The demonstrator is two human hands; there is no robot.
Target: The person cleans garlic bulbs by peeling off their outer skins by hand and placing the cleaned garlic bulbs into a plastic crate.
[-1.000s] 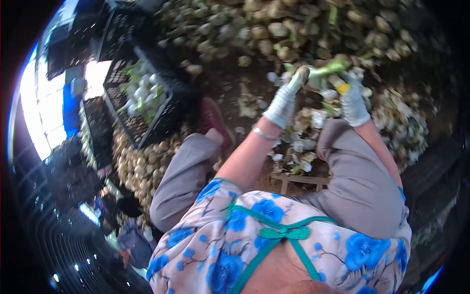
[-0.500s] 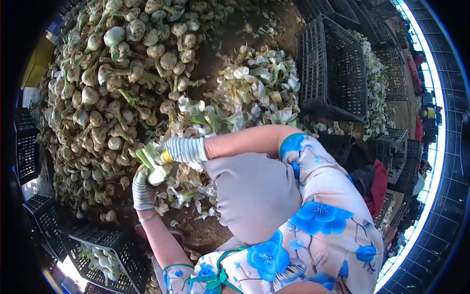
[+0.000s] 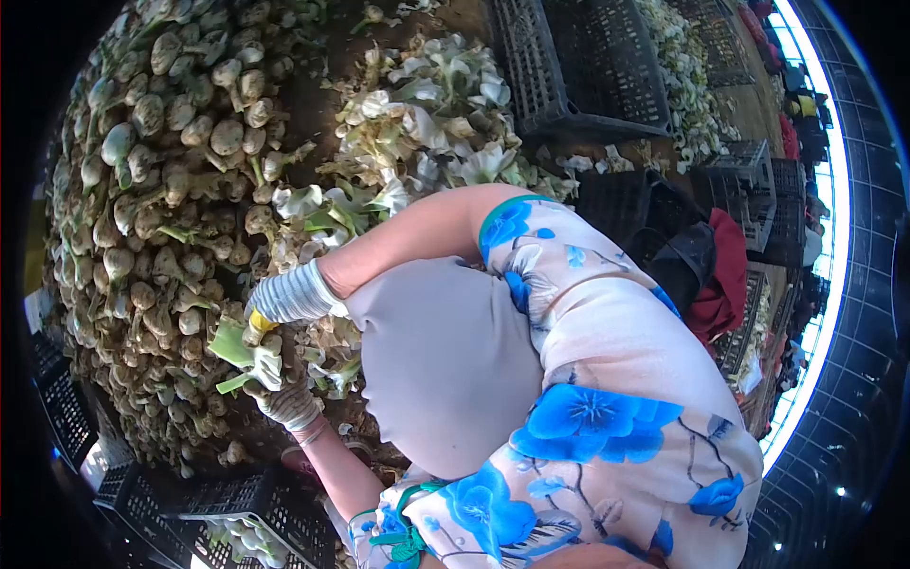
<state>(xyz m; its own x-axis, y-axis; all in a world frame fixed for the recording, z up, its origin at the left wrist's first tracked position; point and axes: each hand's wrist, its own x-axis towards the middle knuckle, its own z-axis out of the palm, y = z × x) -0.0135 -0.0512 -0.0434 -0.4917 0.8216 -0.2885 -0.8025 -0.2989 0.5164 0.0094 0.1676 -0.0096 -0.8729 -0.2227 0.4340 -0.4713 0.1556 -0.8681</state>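
My right hand, in a striped whitish glove, is closed on a small yellow object, perhaps a tool handle; the rest of it is hidden. Just below it my left hand, also gloved, is closed round a white garlic bulb. Pale green stem pieces stick out to the left of the bulb. Both hands are close together at the right edge of a large heap of unpeeled garlic.
Loose peelings are piled above my right forearm. A black crate stands at the top, with red and dark cloth at the right. Pale bulbs lie in a crate at the bottom left.
The view has swung from the crate side toward the garlic heap and the peelings. Both hands still hold their things; the bulb and stem have turned between them.
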